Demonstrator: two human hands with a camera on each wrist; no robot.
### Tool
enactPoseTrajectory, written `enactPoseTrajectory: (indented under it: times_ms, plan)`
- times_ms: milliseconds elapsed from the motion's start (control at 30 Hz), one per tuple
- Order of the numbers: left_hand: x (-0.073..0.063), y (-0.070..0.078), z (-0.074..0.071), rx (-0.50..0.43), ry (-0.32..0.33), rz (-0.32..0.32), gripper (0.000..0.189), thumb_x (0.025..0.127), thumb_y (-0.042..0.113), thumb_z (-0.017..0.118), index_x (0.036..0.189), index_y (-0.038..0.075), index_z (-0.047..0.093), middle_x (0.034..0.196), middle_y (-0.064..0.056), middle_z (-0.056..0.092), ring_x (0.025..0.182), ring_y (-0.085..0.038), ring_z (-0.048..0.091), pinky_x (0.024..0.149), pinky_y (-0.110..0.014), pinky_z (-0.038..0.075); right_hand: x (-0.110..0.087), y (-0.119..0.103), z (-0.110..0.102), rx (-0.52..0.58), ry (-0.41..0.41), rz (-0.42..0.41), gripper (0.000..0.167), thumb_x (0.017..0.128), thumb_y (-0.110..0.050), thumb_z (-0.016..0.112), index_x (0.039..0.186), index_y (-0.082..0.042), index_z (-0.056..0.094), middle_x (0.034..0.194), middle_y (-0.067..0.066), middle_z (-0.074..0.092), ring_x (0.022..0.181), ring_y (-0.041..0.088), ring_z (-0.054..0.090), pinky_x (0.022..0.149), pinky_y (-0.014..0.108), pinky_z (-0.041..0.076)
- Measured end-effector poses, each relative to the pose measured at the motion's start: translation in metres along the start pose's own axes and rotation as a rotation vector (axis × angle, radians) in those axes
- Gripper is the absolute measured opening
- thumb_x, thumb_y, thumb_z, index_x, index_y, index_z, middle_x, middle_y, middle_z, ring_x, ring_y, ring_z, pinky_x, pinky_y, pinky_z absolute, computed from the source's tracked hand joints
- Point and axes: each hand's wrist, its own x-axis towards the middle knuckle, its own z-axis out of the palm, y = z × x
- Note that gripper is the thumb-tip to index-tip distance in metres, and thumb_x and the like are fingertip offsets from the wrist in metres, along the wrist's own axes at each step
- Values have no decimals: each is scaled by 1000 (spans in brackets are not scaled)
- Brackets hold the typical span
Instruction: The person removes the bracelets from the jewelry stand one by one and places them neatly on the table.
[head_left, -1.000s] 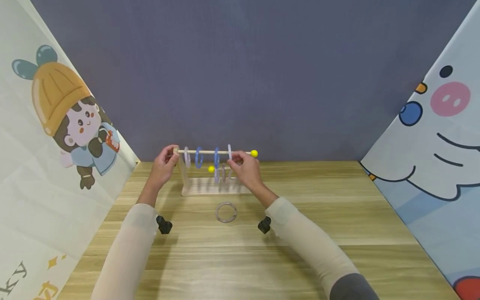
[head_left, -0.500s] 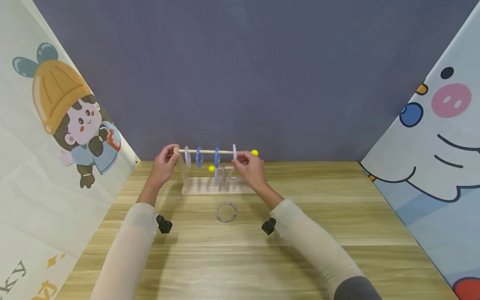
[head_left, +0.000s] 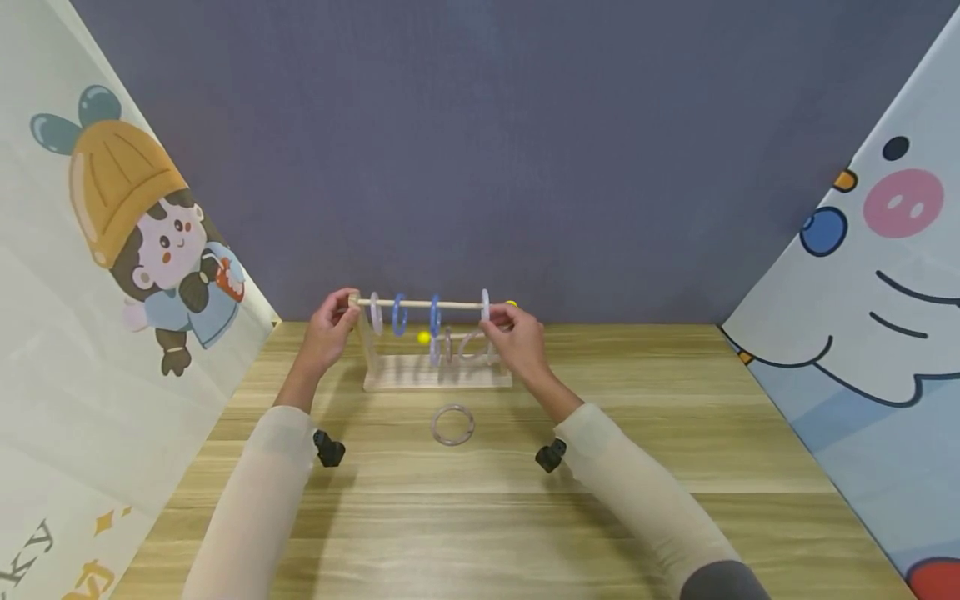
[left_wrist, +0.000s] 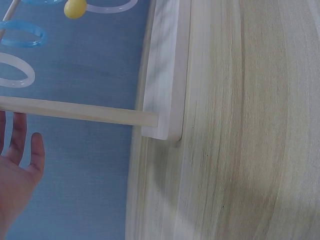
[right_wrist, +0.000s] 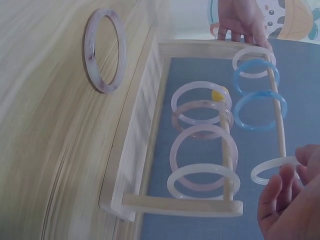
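Note:
A wooden bangle rack (head_left: 405, 377) stands on the table with two rods at different heights. My left hand (head_left: 328, 332) grips the top of its left post, thumb in front and fingers behind. My right hand (head_left: 519, 340) pinches a whitish bangle (head_left: 485, 305) that encircles the upper rod (head_left: 459, 304) near its right end, close to the yellow end ball. Farther left on that rod hang two blue bangles (right_wrist: 240, 120) and a pale one (head_left: 377, 315). The lower rod (right_wrist: 226, 145) carries several pale and brownish-pink bangles, best seen in the right wrist view.
One loose mottled bangle (head_left: 453, 443) lies flat on the wooden table (head_left: 450, 525) in front of the rack. A dark grey panel (head_left: 480, 150) rises behind, and printed cartoon panels stand at both sides.
My right hand has slid the whitish bangle rightward along the upper rod, and the hand now covers most of the yellow end ball. My left hand has stayed on the post.

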Motion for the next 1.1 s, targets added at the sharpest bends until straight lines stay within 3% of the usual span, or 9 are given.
enactPoseTrajectory:
  times_ms: [267,567,700,1100]
  plan:
    - [-1,0,0,-14,-3,10,39,105,5,54,138,-14,47,119,-26,56,95,0,57,81,-10,48,-1,4,-11,2,36,-16,19,88,-9,77,106,-2,73,94,17,76,78,28,71,63,16,53]
    - [0,1,1,-12,9,10,37,104,4,53,137,-13,49,106,4,55,94,-3,58,79,-12,48,0,11,-23,8,68,-21,19,88,-11,78,104,-2,73,93,18,76,76,21,69,65,15,50]
    - [0,1,1,2,9,16,36,104,2,52,137,-12,50,103,11,54,93,-3,58,78,-13,48,0,13,-28,24,77,-14,19,88,-11,79,104,-1,74,93,18,75,76,17,67,64,14,51]
    - [1,-2,1,-15,8,6,38,104,6,54,137,-12,49,109,-2,56,94,2,57,81,-11,48,-1,22,-41,3,92,1,21,88,-14,79,104,-2,73,94,18,75,74,14,63,65,15,50]
